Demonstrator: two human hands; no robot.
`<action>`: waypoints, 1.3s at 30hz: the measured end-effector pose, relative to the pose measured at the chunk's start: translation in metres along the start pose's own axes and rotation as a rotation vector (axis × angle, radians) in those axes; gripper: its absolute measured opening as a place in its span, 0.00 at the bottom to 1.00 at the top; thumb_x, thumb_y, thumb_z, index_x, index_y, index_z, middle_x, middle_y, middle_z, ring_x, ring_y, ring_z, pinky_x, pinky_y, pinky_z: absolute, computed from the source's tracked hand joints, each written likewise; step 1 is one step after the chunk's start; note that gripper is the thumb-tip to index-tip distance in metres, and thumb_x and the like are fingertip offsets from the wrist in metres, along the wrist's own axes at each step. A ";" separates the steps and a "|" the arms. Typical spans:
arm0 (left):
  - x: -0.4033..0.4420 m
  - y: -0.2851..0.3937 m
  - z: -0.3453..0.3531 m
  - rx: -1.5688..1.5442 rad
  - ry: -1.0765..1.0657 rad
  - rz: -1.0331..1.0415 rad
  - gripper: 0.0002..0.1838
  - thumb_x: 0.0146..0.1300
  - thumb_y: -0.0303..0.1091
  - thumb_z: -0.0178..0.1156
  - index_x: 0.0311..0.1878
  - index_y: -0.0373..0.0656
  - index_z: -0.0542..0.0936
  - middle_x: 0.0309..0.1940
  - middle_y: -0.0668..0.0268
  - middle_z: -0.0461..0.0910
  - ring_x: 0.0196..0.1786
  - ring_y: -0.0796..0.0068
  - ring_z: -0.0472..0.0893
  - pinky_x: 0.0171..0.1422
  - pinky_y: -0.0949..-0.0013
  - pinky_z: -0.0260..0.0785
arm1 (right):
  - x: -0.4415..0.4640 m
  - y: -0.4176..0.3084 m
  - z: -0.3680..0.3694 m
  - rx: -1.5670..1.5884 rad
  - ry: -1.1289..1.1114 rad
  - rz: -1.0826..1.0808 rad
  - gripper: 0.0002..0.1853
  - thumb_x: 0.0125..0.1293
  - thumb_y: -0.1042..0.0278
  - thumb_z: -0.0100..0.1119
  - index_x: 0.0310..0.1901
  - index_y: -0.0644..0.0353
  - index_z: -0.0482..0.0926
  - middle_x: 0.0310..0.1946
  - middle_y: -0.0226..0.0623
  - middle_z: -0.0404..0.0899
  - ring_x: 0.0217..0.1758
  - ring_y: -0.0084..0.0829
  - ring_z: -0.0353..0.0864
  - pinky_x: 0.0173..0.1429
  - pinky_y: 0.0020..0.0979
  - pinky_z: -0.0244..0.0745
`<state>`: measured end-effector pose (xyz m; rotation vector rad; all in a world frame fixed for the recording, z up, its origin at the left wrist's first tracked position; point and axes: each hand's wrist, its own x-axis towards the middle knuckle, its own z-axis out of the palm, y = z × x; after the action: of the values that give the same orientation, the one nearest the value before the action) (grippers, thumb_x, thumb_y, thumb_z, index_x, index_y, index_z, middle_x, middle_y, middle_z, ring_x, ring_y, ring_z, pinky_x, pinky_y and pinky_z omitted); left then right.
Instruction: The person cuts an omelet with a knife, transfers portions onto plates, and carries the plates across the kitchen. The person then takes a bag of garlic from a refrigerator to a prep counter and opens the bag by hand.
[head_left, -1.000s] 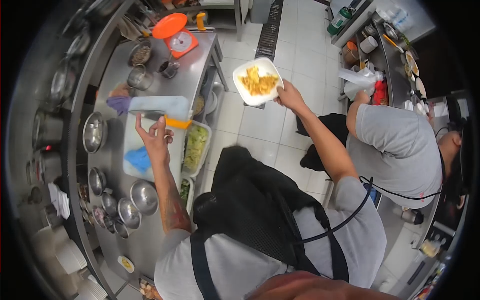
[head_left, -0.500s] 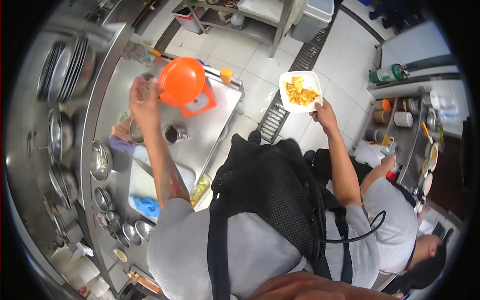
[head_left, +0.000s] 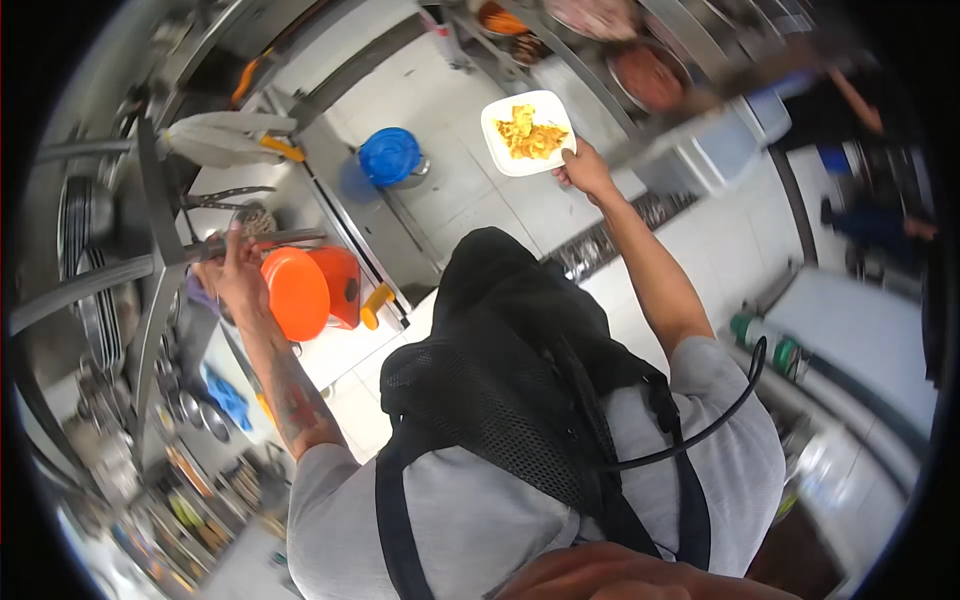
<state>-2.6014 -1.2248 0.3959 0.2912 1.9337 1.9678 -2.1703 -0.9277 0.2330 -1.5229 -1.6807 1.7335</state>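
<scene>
In the head view, my right hand grips the edge of a white square plate held up over the floor. Yellow-orange pieces of food lie on it; I cannot tell what food. My left hand is raised by a metal bar, its index finger stretched out and nothing visible in it. Close to its right is an orange bowl, tilted toward me, in front of an orange kitchen scale. Beyond the fingers is a small container of light bits.
A blue bucket stands on the tiled floor ahead. Shelves at the upper right hold a bowl of reddish food. Grey bins stand beneath. Stacked pans hang at the left. A green cylinder lies right.
My view has swung toward the right, bringing the blue bucket and food shelves in. The plate stays in my right hand. My left index finger now points out beside the orange bowl.
</scene>
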 end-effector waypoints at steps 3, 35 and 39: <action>-0.009 0.000 0.016 -0.001 0.115 0.035 0.25 0.62 0.27 0.71 0.56 0.44 0.66 0.41 0.64 0.77 0.33 0.73 0.80 0.35 0.73 0.73 | 0.101 -0.056 0.021 0.014 -0.119 0.059 0.15 0.70 0.73 0.39 0.51 0.69 0.74 0.29 0.38 0.80 0.25 0.24 0.77 0.29 0.27 0.75; 0.031 -0.087 0.031 0.793 1.706 -0.172 0.25 0.67 0.47 0.59 0.60 0.40 0.75 0.46 0.56 0.79 0.43 0.65 0.81 0.41 0.61 0.75 | 0.745 -0.410 0.687 -0.855 -1.231 -0.125 0.17 0.68 0.71 0.43 0.53 0.68 0.76 0.31 0.42 0.85 0.29 0.28 0.85 0.30 0.29 0.80; 0.120 -0.108 0.174 -0.008 2.203 -0.309 0.26 0.70 0.50 0.58 0.61 0.40 0.73 0.45 0.53 0.80 0.44 0.62 0.82 0.43 0.59 0.75 | 0.783 -0.425 0.748 -0.871 -1.376 -0.094 0.17 0.68 0.72 0.42 0.55 0.66 0.75 0.30 0.41 0.84 0.25 0.26 0.81 0.28 0.28 0.77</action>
<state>-2.6304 -1.0177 0.2831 -2.9779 2.1497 1.7157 -3.2726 -0.6026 0.0516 -0.1078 -3.3535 2.2737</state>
